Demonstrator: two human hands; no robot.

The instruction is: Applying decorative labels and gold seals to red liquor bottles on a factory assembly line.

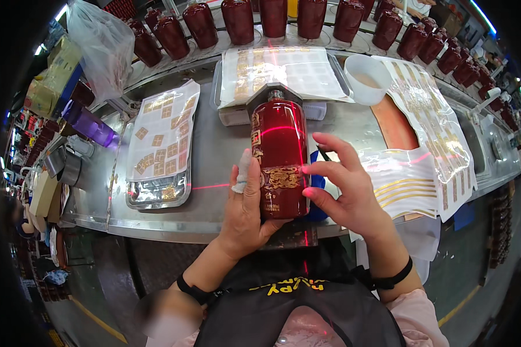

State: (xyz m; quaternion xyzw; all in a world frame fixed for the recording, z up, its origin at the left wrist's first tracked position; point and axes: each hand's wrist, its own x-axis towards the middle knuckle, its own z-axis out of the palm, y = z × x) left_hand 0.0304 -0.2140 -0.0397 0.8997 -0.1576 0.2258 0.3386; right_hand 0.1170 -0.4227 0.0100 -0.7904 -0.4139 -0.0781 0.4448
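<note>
A dark red glossy bottle (283, 136) with gold decoration leans in a dark angular holder (259, 99). My left hand (244, 199) is wrapped around its lower left side, with a white covering over one finger. On the lower part of the bottle is a gold patterned band (282, 177). My right hand (344, 185) has its fingers spread, the thumb and a fingertip touching the bottle's right edge by that band. The index finger is raised clear. A thin dark green piece (325, 152) shows beside its fingers; whether it is held cannot be made out. A blue thing (317, 213) is partly hidden behind the bottle.
Gold decal sheets lie on a left tray (159, 199), a middle tray (217, 87) and loose at right (408, 182). A white tub (366, 81) stands beyond my right hand. A purple bottle (90, 124) is at left. Red bottles (237, 22) line the curved conveyor behind.
</note>
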